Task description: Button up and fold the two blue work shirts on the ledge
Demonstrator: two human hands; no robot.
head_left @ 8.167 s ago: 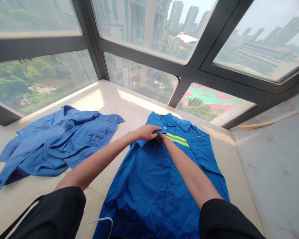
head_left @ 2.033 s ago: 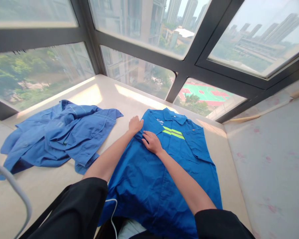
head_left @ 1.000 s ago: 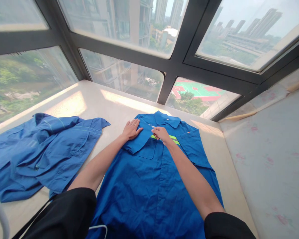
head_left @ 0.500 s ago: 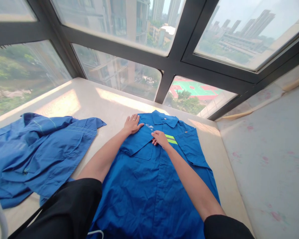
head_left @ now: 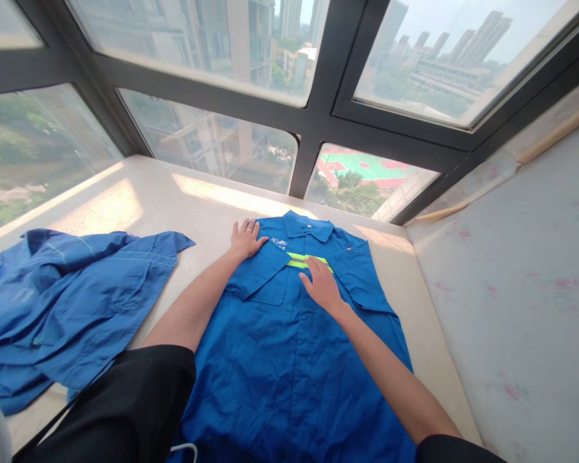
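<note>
A blue work shirt (head_left: pixel 289 360) lies spread on the window ledge, its collar (head_left: pixel 309 226) toward the window. Both short sleeves are folded inward across the chest. My left hand (head_left: pixel 247 239) rests flat at the shoulder on the left, fingers spread, beside the white printed logo (head_left: pixel 278 242). Over the middle of the chest is my right hand (head_left: pixel 322 284), fingers extended and holding nothing, partly covering the yellow-green reflective stripe (head_left: pixel 296 260). Whether the right palm presses on the cloth I cannot tell.
Another blue garment (head_left: pixel 91 302) lies crumpled on the left of the pale ledge (head_left: pixel 193 222). Dark window frames (head_left: pixel 212 90) rise behind, and a flowered wall (head_left: pixel 516 308) bounds the right. A white cable (head_left: pixel 188 446) shows at the bottom edge.
My right hand has released the sleeve edge it was pinching, opened its fingers and moved slightly right over the shirt. More of the reflective stripe shows. The left hand stays on the shoulder.
</note>
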